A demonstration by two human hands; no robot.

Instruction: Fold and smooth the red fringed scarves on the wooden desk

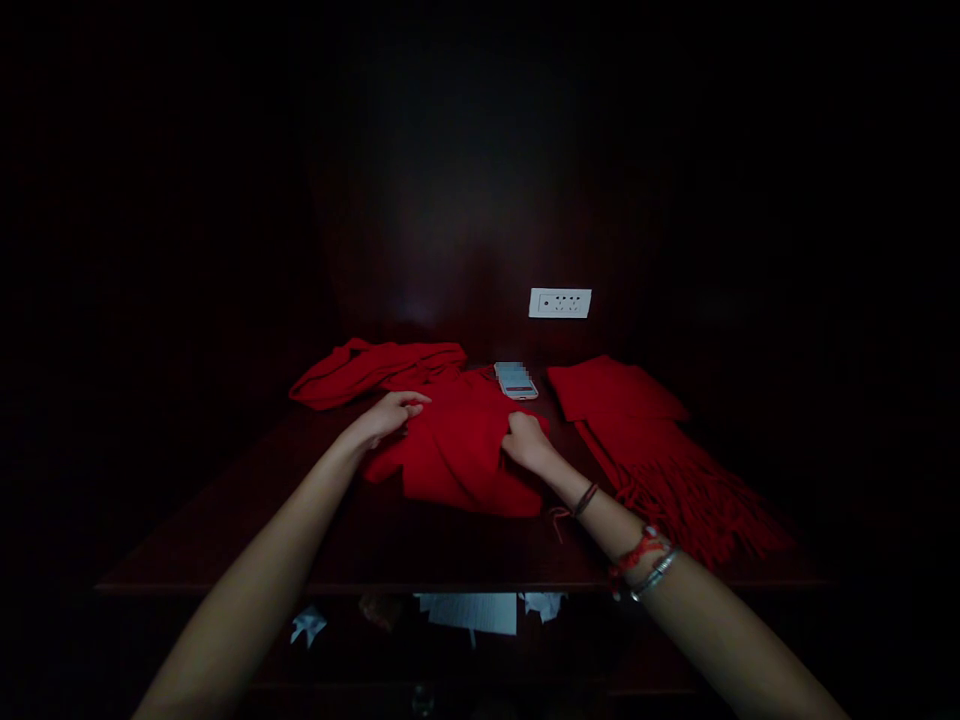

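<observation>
A bunched red scarf (465, 450) lies in loose folds in the middle of the dark wooden table. At its upper left edge, my left hand (388, 418) has the cloth between thumb and fingers, the index finger stretched along it. On the opposite side, my right hand (527, 440) is closed around the scarf's right edge, its fingertips partly hidden. Behind and to the left, a red cloth pile (375, 370) meets the scarf; I cannot tell whether they are one piece. To the right rests a folded red scarf with a fringe (637, 420).
A phone (516, 380) with a lit screen lies behind the middle scarf. On the back wall is a white socket panel (560, 303). Papers (472, 612) and a crumpled tissue (308, 625) show below the table's front edge (360, 590). The surroundings are very dark.
</observation>
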